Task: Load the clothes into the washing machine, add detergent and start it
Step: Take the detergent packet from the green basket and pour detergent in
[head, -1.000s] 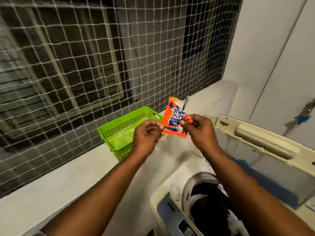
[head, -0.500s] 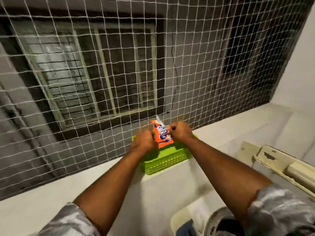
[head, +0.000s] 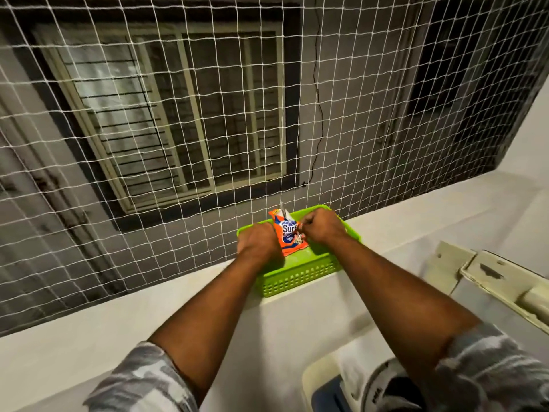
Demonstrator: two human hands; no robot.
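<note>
An orange and blue detergent sachet (head: 287,235) stands upright between both my hands, just above a green plastic basket (head: 300,278) on the white ledge. My left hand (head: 259,244) grips the sachet's left edge with closed fingers. On the other side, my right hand (head: 321,227) pinches its right edge. The sachet's top is torn, a silvery flap sticking up. At the bottom right, only a corner of the washing machine (head: 332,385) shows, with part of its drum rim; the clothes inside are hidden by my right sleeve.
A white rope net (head: 208,114) closes off the opening behind the ledge (head: 118,322), right behind the basket. The machine's raised cream lid (head: 490,275) stands at the right. A white wall rises at the far right.
Both hands have carried the sachet away from over the machine to above the green basket. My view has swung up and left, so the drum has dropped nearly out of sight.
</note>
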